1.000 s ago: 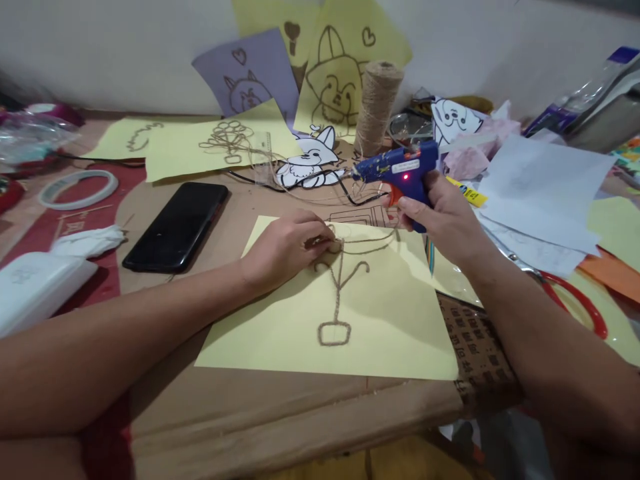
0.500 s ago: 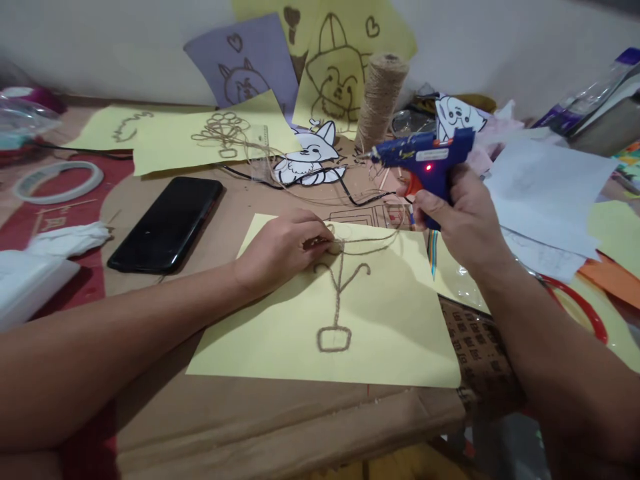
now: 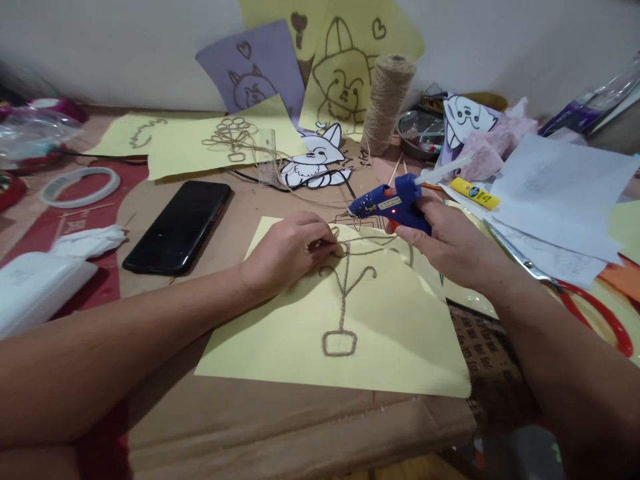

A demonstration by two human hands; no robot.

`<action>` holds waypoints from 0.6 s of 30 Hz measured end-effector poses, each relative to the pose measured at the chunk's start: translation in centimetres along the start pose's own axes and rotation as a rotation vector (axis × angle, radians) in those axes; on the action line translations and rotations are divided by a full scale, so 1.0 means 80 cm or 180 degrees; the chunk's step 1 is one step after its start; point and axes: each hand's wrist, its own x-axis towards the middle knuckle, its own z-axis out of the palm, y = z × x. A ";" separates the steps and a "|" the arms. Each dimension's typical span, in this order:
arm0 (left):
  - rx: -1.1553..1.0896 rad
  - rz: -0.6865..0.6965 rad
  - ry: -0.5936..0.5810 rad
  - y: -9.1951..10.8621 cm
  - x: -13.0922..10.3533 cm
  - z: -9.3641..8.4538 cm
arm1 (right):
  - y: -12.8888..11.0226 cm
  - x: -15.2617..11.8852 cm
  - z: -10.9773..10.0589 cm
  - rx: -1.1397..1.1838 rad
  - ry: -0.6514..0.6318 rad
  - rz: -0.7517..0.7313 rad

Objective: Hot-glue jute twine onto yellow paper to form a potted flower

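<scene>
A yellow sheet of paper [image 3: 280, 347] lies before me, with brown twine [image 3: 343, 300] on it in the outline of a pot, a stem and curled branches. My left hand [image 3: 295, 250] rests on the sheet's upper part, fingers pinched on twine at the top of the stem. Loose twine trails right from those fingers. My right hand [image 3: 445, 237] grips a blue hot glue gun [image 3: 393, 203] with a lit red light and a clear glue stick in its back. The gun's nozzle points left, just above and right of my left fingers.
A black phone [image 3: 177, 227] lies left, near a tape roll [image 3: 80, 187]. Behind stand a twine spool [image 3: 387, 103] and yellow and purple sheets with drawings. Red-handled scissors [image 3: 595, 310], a yellow glue stick [image 3: 475, 193] and white papers [image 3: 555, 193] are at right. A black cord crosses behind.
My right hand has brought the glue gun down and left, tilting its nozzle toward my left fingers. The left hand keeps its pinch at the same place on the sheet. The view has shifted slightly.
</scene>
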 end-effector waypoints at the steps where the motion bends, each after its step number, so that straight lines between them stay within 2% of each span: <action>1: -0.0001 -0.0002 -0.0001 0.000 0.000 0.000 | 0.000 0.000 0.000 -0.0046 -0.0021 -0.0005; 6: -0.0029 0.0008 0.0060 -0.001 0.000 -0.001 | -0.007 -0.004 -0.001 -0.0337 -0.0224 -0.0075; 9: 0.0033 -0.0002 0.0083 -0.001 0.000 -0.001 | -0.012 -0.005 -0.002 -0.0504 -0.0329 0.0042; 15: -0.0123 0.0117 0.0212 -0.001 0.001 0.001 | -0.009 -0.004 -0.001 -0.0511 -0.0292 -0.0028; 18: -0.0052 0.0234 0.0134 -0.002 0.002 0.002 | -0.008 -0.004 0.000 -0.0505 -0.0320 -0.0038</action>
